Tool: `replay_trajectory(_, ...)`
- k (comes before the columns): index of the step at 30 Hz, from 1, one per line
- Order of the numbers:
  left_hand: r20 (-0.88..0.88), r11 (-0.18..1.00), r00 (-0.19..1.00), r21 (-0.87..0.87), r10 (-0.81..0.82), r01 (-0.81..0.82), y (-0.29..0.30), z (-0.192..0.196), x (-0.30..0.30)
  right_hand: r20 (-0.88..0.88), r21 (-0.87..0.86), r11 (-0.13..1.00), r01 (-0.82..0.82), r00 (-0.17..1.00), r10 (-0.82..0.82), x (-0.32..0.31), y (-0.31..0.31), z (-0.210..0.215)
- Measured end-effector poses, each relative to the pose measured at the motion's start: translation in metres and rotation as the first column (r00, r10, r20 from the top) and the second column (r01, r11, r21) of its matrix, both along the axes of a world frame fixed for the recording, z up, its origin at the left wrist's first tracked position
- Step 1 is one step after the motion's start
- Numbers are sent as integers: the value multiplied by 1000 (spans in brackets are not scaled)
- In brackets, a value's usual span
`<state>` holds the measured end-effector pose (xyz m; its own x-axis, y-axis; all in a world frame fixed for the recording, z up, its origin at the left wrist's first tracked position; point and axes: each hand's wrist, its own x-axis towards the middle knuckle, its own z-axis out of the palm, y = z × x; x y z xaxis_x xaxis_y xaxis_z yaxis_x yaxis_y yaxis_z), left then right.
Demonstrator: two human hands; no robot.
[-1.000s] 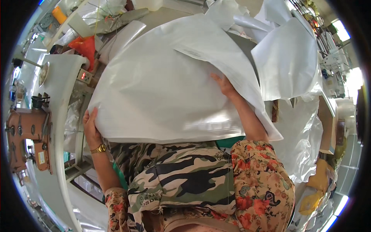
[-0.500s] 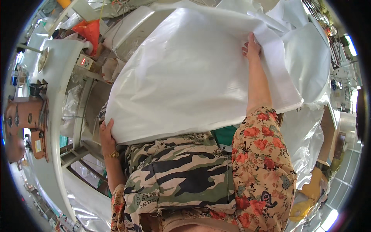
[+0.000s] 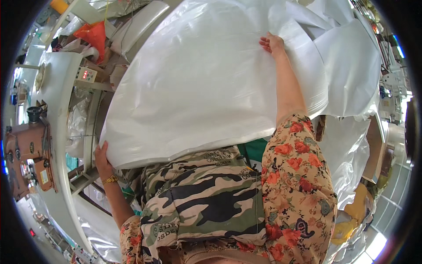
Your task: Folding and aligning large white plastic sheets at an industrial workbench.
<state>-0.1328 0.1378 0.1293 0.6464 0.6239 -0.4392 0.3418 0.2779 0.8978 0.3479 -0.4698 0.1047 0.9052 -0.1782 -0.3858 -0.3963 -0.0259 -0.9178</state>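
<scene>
A large glossy white sheet (image 3: 198,88), which looks like plastic, spreads in front of me and reaches over my lap. At its near left corner my left hand (image 3: 103,162) grips the edge, thumb on the outer side and the other fingers partly hidden. Far out on the right half, my right hand (image 3: 273,45) lies on top of the sheet, fingers stretched to the left and slightly bent. Beyond that hand, more white sheeting (image 3: 351,66) hangs in loose folds. The near edge of the sheet rests by my camouflage apron (image 3: 211,198).
On the left stands a white table (image 3: 63,88) with a brown sewing machine (image 3: 30,145) on it. A small control box (image 3: 86,75) sits under the table's edge. Farther off is an orange-red bag (image 3: 94,37). A cardboard box (image 3: 373,149) and a yellow bundle (image 3: 356,211) are at the right.
My left hand has moved left, taking the sheet's near corner with it. My right hand has slid left and slightly farther away. The sheet's right corner has drawn inward.
</scene>
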Motion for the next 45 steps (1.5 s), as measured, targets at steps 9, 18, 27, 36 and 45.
replay_trajectory(9, -101, 998, 995, 66, -5, 11, -32, 11, 15, 291, -870, 491, 48, 853, 434, -69, -46, -4)
replay_trajectory(18, 53, 998, 997, -17, -59, 60, -14, -28, 0, 136, -964, -144, 224, 878, 459, -225, -40, 63)
replay_trajectory(27, 103, 998, 994, -35, -40, 44, -32, -29, 5, 488, 105, 683, 723, 561, -668, -268, -63, 35)
replay_trajectory(36, 159, 994, 983, 69, -96, 86, -33, -40, -4, 312, -458, 720, 522, 852, -419, -269, -1, 82)
replay_trajectory(45, 180, 993, 979, -56, -93, 105, -50, -25, -6, 404, -901, 306, 309, 856, 324, -163, -2, 83)
